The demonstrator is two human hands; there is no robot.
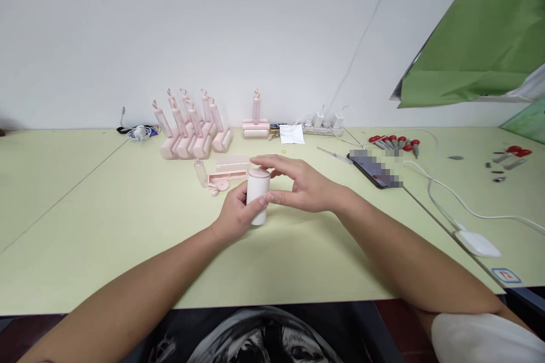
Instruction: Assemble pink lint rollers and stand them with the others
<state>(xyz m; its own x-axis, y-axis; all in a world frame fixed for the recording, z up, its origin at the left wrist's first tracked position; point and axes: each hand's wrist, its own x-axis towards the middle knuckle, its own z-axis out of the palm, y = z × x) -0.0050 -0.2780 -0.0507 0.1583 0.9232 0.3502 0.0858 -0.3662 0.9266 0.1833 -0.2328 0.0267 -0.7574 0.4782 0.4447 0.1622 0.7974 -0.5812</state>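
Observation:
A white lint roller refill (257,198) with a pink end cap (258,173) stands upright in my left hand (235,211), whose fingers and thumb are wrapped round its side. My right hand (307,184) reaches over from the right, its fingers stretched across the cap and its thumb by the left thumb; the fingertips behind the cap are partly hidden. Just beyond the hands lie loose lint roller parts: a pink frame (230,176), a clear cover (232,163), a translucent pink handle (200,172) and a pink round cap (222,185).
Several pink lint rollers (202,146) stand at the back left, and another lint roller (256,131) stands farther right. A power strip (326,131) runs along the wall. On the right are a phone (374,170), red-handled tools (394,142) and a white charger (477,243) with its cable.

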